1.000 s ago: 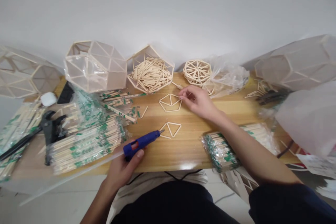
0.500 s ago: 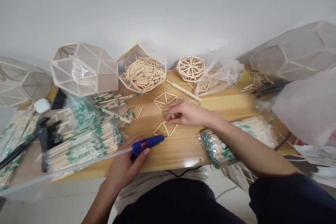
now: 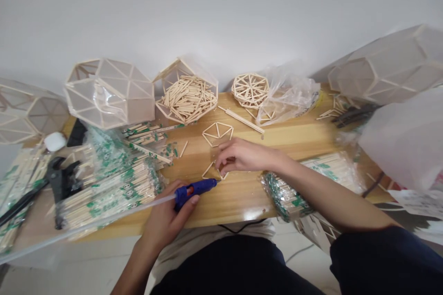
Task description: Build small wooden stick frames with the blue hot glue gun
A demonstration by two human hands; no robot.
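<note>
My left hand (image 3: 166, 219) is closed around a blue glue gun (image 3: 195, 188) with a long clear glue stick trailing to the left; its nozzle points at a small frame of wooden sticks (image 3: 210, 170) on the wooden table (image 3: 242, 193). My right hand (image 3: 238, 156) lies over that frame, fingers curled and pinching at it; what the fingertips hold is partly hidden. A second stick pentagon (image 3: 217, 132) lies just beyond it.
A stick-framed bowl full of cut sticks (image 3: 187, 97) and a covered polyhedron (image 3: 110, 92) stand at the back. Wrapped chopstick bundles lie left (image 3: 110, 189) and right (image 3: 304, 184). A stick wheel (image 3: 249, 90), plastic bags (image 3: 294, 94), black cutters (image 3: 51, 179) and larger shades (image 3: 387, 69) surround.
My right hand came back from the far stick pentagon toward me and settled on the near frame. The glue gun's nozzle shifted slightly right toward that frame.
</note>
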